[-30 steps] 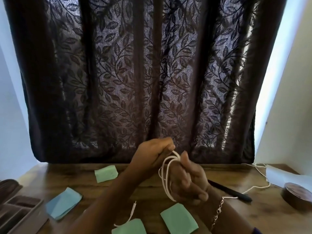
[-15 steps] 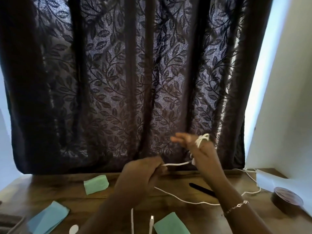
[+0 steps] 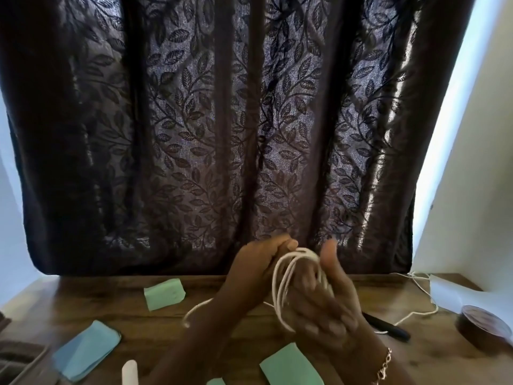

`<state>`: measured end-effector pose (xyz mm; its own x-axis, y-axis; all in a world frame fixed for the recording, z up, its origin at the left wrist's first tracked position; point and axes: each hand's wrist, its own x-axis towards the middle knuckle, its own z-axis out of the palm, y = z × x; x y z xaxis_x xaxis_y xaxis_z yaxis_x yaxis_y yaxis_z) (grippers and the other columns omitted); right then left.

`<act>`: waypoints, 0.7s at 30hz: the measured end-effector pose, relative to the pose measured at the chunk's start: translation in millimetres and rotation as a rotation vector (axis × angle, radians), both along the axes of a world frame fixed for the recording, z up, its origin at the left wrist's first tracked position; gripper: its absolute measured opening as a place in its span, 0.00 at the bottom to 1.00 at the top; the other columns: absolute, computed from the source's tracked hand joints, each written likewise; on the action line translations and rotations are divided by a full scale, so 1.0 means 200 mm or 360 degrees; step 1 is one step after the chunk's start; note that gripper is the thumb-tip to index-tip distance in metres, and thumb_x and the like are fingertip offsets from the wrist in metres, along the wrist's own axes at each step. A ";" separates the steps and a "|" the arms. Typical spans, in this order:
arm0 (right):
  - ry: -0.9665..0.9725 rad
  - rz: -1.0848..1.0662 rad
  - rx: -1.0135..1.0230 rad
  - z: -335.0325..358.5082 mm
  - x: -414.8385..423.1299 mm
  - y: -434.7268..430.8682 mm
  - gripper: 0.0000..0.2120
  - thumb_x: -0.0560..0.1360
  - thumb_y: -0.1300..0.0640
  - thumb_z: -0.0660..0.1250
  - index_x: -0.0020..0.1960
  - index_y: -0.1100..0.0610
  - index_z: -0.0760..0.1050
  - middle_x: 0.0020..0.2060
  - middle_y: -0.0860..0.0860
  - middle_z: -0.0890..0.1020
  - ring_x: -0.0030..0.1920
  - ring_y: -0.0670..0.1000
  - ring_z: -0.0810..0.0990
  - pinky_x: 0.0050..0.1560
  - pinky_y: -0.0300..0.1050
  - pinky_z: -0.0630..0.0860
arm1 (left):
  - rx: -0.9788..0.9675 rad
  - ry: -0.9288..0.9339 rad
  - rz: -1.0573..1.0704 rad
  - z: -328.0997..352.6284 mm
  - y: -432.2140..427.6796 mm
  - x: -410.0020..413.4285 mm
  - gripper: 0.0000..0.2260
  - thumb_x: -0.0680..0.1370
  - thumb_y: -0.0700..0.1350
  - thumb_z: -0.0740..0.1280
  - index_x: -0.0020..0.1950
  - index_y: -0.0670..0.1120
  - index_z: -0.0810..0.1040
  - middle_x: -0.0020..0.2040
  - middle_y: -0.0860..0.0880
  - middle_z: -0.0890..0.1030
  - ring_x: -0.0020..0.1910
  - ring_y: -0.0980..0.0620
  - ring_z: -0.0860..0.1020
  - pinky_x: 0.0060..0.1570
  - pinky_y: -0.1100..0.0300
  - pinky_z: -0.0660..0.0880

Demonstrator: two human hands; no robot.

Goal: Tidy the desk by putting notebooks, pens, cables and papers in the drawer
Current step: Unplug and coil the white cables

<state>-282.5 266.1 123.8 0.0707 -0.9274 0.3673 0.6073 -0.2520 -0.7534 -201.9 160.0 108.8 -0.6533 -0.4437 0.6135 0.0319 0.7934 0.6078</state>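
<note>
A dark leaf-patterned curtain (image 3: 194,134) hangs behind a wooden desk (image 3: 83,307). Above the desk, the hands, apart a moment ago, have come together. The left hand (image 3: 255,265) pinches the white cable (image 3: 302,251), now looped round the curled fingers of the right hand (image 3: 324,304). A black pen (image 3: 388,327) lies just right of them.

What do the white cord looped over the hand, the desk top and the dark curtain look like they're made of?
White cord: likely plastic-sheathed cable, smooth and faintly glossy; it keeps an even round section and bends in springy loops. Desk top: wood or wood-look laminate, matt brown with streaky grain. Curtain: thin woven fabric, a leaf pattern with daylight showing through.
</note>
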 end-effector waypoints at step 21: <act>0.1076 -0.0362 0.0663 -0.11 -0.08 -0.04 0.29 0.66 0.32 0.56 0.33 0.57 0.78 0.25 0.53 0.78 0.27 0.47 0.77 0.37 0.42 0.72 | -0.0734 -0.0189 0.0043 0.05 -0.02 0.19 0.10 0.74 0.56 0.60 0.38 0.51 0.73 0.34 0.57 0.72 0.34 0.60 0.71 0.32 0.71 0.62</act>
<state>-299.2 257.7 102.1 -0.0528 -0.9965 -0.0642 -0.0430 0.0665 -0.9969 -163.8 155.5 119.0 -0.7228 -0.1603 0.6722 -0.0407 0.9809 0.1902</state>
